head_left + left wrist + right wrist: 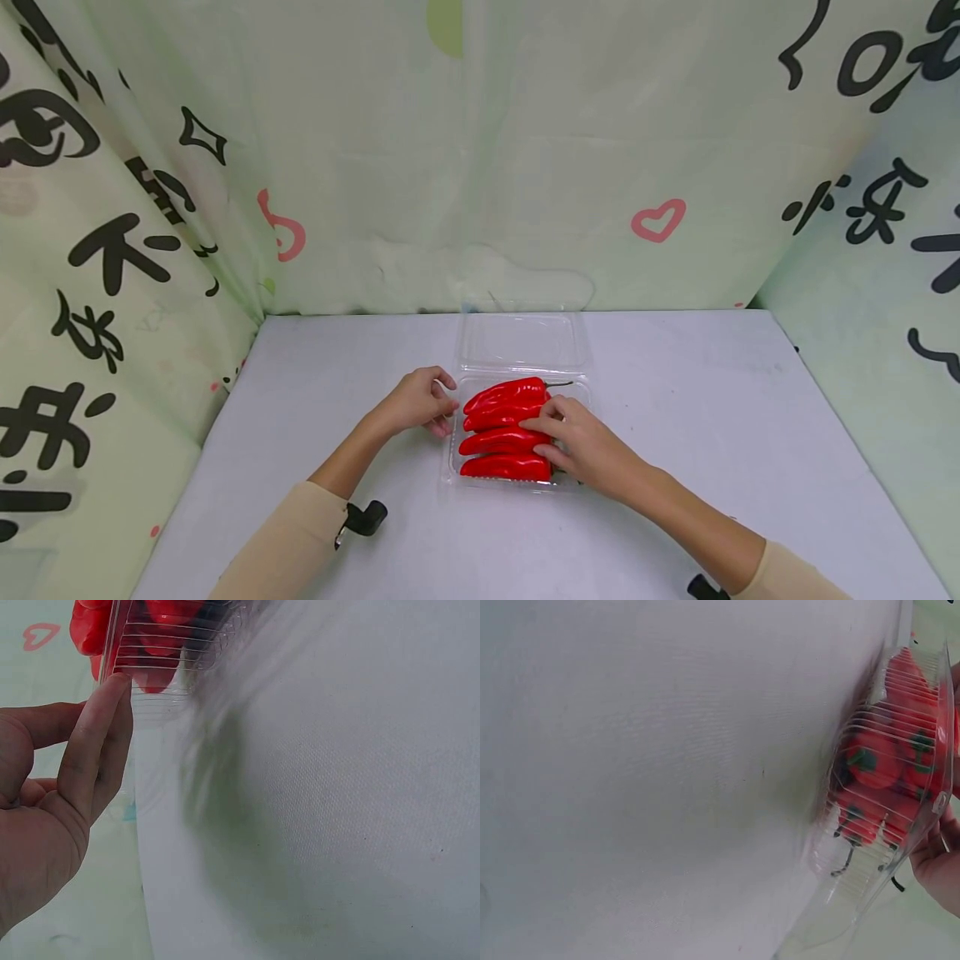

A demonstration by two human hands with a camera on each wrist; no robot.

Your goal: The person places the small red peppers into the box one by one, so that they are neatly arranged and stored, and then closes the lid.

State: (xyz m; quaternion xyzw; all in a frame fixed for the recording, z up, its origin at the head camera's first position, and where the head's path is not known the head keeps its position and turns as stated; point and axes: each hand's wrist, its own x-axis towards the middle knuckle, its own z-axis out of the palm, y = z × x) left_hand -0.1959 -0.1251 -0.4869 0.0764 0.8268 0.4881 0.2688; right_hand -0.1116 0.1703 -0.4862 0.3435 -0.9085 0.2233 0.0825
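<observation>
Several glossy red peppers (504,440) lie side by side in a clear plastic clamshell box (454,462), stems to the right. More red peppers show underneath through its ribbed wall (874,761). The box's clear lid (523,342) is folded back toward the rear. Beside the box's left edge, my left hand (420,402) touches the rim with its fingertips, fingers loosely bent. My right hand (588,442) reaches over the right side; its thumb and fingers pinch the stem end of one pepper in the top row. In the right wrist view, the box hides part of that hand.
The box stands on a white table (675,400), near its rear edge. A pale green printed curtain (450,167) hangs behind the table and along both sides. Dark wrist camera mounts (366,518) sit on the forearms.
</observation>
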